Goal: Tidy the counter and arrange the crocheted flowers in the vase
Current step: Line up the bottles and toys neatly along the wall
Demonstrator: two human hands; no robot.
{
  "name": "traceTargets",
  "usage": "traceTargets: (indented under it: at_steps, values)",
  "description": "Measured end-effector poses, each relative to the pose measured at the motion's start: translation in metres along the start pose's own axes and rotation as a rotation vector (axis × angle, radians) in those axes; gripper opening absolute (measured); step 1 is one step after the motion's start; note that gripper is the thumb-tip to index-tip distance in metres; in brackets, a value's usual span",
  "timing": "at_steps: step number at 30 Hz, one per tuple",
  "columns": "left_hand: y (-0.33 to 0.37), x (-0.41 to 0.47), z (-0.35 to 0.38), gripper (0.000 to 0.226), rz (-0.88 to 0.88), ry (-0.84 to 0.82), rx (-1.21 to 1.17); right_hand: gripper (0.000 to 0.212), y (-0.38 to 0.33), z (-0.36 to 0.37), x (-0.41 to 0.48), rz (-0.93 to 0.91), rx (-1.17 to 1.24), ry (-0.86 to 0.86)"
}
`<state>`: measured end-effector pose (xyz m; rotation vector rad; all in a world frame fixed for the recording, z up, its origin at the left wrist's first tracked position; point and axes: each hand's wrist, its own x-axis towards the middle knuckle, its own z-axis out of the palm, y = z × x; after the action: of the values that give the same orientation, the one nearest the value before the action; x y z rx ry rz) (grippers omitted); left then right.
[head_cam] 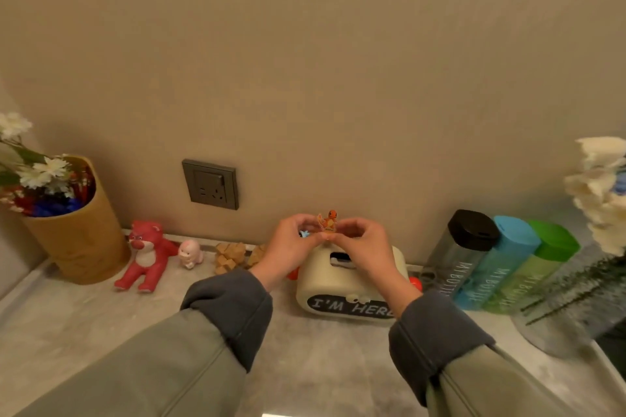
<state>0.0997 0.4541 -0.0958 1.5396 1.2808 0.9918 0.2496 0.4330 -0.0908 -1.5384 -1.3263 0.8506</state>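
Over 1 box [325, 284], 2 hands [291, 242] [362, 244] pinching 1 figurine [328, 220], 3 bottles [457, 257] [498, 264] [538, 271]

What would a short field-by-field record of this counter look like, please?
Held: orange figurine, pinched at its base by left hand and right hand
Under hands: cream tissue box marked "I'M HERE"
Left side: tan flower holder, red bear toy, pink figurine, wooden puzzles
Right side: black-lidded bottle, blue bottle, green bottle, glass vase with white flowers
Wall: socket
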Motion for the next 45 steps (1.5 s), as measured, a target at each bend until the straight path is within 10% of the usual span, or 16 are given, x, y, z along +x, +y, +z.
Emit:
traceTargets:
  at_steps: [27, 36, 45]
  values:
    - [-0.022, -0.013, 0.013, 0.042, 0.024, 0.066, -0.081, 0.042, 0.013, -0.011, -0.004, -0.021, 0.001, -0.058]
    - [-0.002, -0.056, 0.010, 0.046, 0.078, 0.230, -0.175, 0.035, -0.009, -0.016, -0.052, -0.125, 0.118, 0.183]
    - [0.033, -0.099, 0.032, 0.046, 0.096, 0.092, -0.407, 0.019, -0.015, -0.022, -0.095, 0.023, 0.176, -0.134]
